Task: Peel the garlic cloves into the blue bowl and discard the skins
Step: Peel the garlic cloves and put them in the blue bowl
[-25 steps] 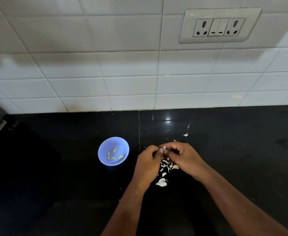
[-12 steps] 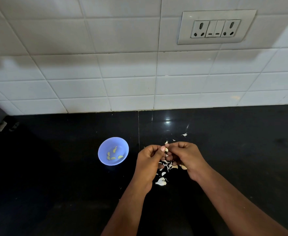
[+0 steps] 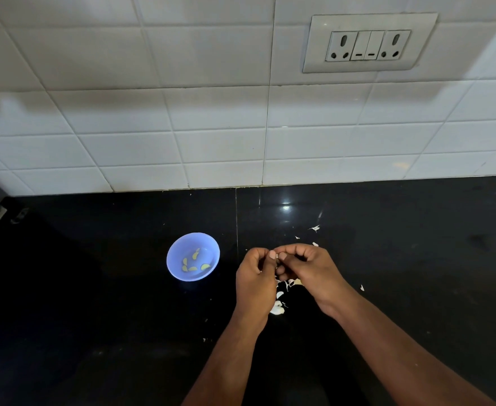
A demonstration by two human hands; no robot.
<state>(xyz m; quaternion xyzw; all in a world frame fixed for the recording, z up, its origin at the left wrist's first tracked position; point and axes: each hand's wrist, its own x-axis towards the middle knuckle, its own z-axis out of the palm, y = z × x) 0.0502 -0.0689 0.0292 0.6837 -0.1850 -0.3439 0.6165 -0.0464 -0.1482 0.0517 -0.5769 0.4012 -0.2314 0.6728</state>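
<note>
Nearest, both forearms were extended over the black desk (image 3: 94, 288). Loose skins (image 3: 277, 308) were scattered beneath the hands. The left hand (image 3: 255, 276) and right hand (image 3: 311, 271) were curled with fingertips pinched together, presumably on a clove, though it was hidden. Skin would best be picked off in small pulls. Beyond and leftward, peeled cloves (image 3: 194, 263) were held in the blue bowl (image 3: 176, 253).

hands (image 3: 281, 269) pinching together, blue bowl (image 3: 179, 269) beside
</note>
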